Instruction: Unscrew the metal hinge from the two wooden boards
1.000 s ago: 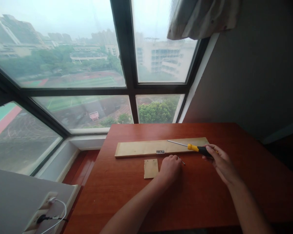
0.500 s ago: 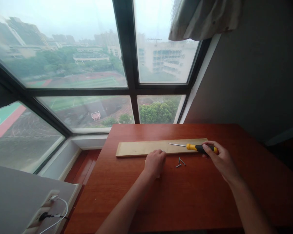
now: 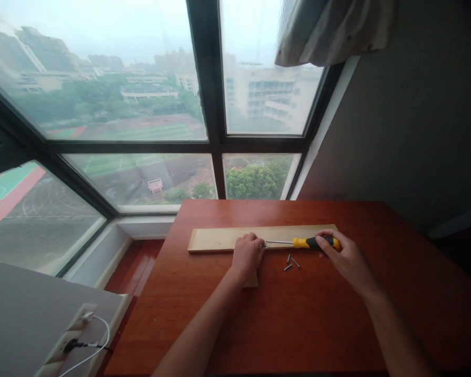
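A long pale wooden board (image 3: 215,239) lies across the red-brown table (image 3: 306,314). My left hand (image 3: 246,255) rests with curled fingers on the board's near edge, covering most of a small wooden piece (image 3: 253,281) and the hinge. My right hand (image 3: 343,256) grips the yellow-and-black handle of a screwdriver (image 3: 302,242), whose shaft lies level and points left, its tip beside my left fingers. A few loose screws (image 3: 291,262) lie on the table between my hands.
The table stands against a large window with dark frames (image 3: 204,104). A grey wall (image 3: 408,115) rises at the right and a curtain (image 3: 333,31) hangs above. At lower left, a white surface holds a socket with plugged cables (image 3: 78,340).
My left hand slid left and forward from the screws onto the board edge, covering the hinge and small piece. My right hand turned the screwdriver down so its tip meets my left fingers.
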A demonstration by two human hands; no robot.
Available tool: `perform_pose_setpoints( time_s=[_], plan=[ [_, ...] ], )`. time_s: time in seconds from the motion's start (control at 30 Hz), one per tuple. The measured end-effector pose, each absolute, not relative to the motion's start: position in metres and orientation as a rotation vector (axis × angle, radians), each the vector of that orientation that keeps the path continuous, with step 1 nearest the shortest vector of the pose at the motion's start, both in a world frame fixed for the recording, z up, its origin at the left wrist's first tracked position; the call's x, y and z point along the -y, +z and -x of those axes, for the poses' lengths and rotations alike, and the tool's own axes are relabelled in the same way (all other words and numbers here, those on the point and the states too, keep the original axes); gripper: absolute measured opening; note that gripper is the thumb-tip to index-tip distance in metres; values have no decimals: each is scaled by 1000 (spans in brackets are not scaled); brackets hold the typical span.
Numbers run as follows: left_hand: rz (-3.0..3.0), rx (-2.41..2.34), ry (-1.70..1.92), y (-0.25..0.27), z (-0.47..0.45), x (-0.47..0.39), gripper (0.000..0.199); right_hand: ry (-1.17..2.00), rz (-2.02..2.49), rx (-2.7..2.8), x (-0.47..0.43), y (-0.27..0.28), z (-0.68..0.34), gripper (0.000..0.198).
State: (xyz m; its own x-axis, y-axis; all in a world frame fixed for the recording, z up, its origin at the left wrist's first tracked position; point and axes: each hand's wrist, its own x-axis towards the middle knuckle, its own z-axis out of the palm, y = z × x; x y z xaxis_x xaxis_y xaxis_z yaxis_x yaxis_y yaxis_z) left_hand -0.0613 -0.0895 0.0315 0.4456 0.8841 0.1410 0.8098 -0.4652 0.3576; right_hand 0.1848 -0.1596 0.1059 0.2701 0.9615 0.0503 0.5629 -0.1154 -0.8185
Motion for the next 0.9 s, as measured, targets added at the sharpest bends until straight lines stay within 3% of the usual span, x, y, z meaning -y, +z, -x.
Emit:
perform_pose_setpoints(
  time_s=[0.37,0.9],
  plan=[
    [-2319,-1425,572,24,61,86,16,581,1809,1524,163,117,-178,35],
    [-2216,-1418,619,25,59,78,17,122,1778,2078,132,168,-129,33]
  ],
)
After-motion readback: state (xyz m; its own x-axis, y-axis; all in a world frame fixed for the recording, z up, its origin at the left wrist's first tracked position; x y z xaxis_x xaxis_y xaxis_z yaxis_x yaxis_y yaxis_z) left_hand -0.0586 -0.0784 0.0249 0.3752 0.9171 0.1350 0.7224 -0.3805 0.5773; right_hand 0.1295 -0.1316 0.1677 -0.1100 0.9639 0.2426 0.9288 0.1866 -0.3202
